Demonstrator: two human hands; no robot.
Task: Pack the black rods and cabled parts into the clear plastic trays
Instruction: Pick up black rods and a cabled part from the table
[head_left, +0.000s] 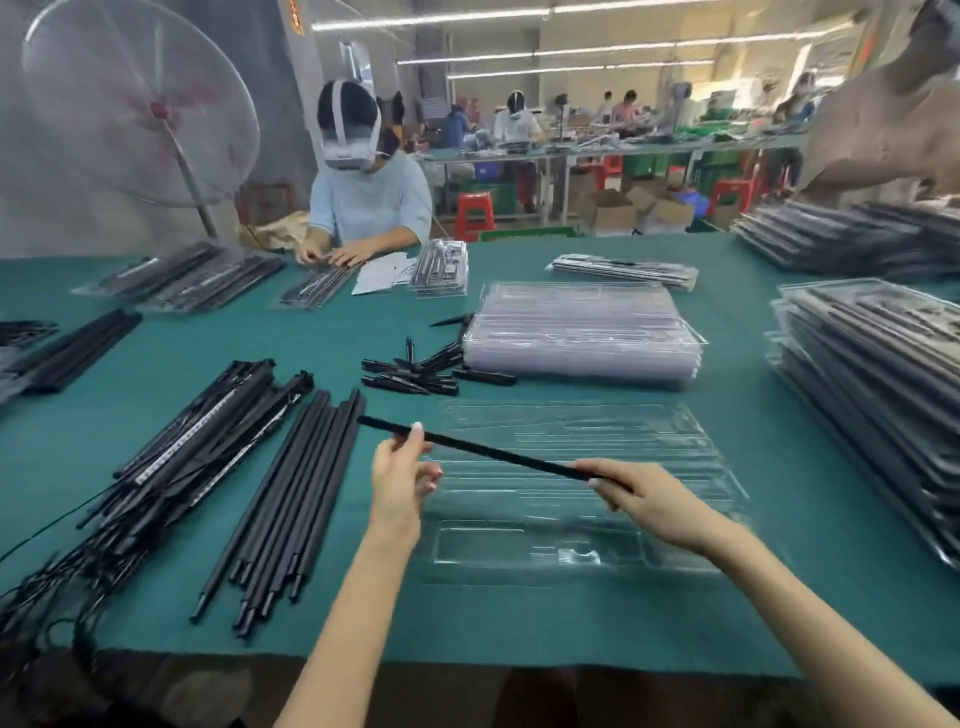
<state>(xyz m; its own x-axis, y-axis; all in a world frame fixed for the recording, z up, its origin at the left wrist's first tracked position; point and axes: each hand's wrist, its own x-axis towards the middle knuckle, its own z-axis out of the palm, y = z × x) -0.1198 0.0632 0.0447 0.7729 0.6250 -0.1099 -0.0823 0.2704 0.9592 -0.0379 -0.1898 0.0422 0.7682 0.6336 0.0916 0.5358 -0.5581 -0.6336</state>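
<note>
A single black rod (493, 453) is held in the air across the open clear tray (587, 493), tilted so that its left end reaches toward the loose rods (291, 499) lying on the bench (519, 623). It is pinched near its left end by the fingers of the left hand (400, 475) and gripped at its right end by the right hand (636, 493), whose fingers are curled round it. The tray is empty and its long grooves are hard to make out through the clear plastic, so the rod may well be laid askew across a ridge rather than seated. The light tray is held down by nothing and could be shifted by a downward press. The cabled parts (171, 457) lie tangled at the left, where snagging seems likely when one is lifted.
</note>
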